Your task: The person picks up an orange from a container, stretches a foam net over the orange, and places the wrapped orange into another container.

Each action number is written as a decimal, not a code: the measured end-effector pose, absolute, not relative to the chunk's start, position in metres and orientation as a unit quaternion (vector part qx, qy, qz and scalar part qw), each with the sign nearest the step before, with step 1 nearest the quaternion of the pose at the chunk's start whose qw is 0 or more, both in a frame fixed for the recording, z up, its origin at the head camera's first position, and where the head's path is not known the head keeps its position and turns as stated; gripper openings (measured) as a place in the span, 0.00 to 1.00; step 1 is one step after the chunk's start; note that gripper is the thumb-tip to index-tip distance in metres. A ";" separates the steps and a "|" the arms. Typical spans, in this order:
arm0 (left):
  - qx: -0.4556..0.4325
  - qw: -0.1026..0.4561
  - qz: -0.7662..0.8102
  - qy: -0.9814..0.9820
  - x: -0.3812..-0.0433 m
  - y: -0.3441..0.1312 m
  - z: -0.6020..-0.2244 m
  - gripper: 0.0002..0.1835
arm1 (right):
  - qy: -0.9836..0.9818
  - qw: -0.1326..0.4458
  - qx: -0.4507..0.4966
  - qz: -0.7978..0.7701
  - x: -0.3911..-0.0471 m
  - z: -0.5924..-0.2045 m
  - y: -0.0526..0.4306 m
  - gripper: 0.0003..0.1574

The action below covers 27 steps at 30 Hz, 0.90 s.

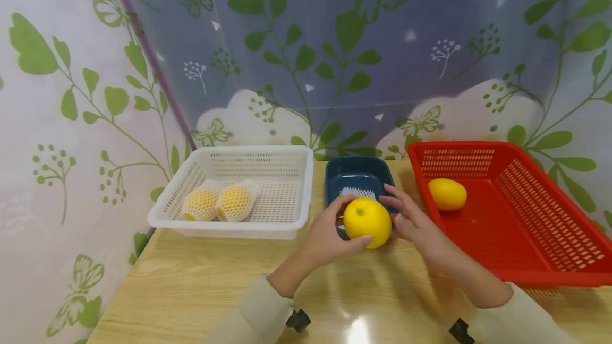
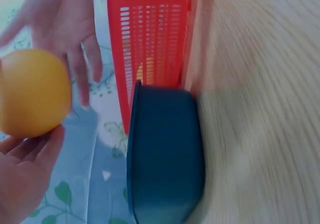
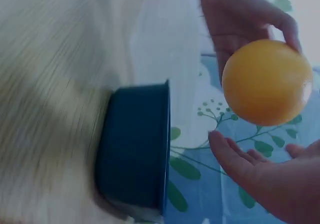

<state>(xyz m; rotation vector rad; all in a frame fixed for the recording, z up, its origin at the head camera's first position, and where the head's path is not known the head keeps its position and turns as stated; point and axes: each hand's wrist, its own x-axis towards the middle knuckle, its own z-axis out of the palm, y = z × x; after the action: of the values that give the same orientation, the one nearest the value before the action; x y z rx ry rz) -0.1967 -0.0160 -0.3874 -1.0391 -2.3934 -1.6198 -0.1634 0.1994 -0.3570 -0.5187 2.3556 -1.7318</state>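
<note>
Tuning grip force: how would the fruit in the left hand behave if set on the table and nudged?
The fruit would likely roll, being nearly round. Bare and smooth-looking, it may be slippery. It's probably firm: no dent shows where the left hand grips it.

Smooth fruit (image 1: 367, 222), glossy wooden table (image 1: 201, 272)

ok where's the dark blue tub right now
In the head view, the dark blue tub stands on the table just right of centre, between the white basket and the red basket, partly hidden behind the held yellow fruit.
</note>
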 end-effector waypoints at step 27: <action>-0.295 -0.147 -0.470 -0.819 -0.178 -0.039 -0.416 0.37 | 0.859 0.017 -0.201 -0.470 -0.142 -0.424 0.173 0.47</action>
<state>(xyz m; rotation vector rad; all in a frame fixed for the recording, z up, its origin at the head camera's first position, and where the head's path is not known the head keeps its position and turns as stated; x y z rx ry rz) -0.1778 -0.0388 -0.4159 -1.0261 -2.8445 -1.6318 -0.1421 0.1734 -0.4236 -0.6246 2.6698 -1.4611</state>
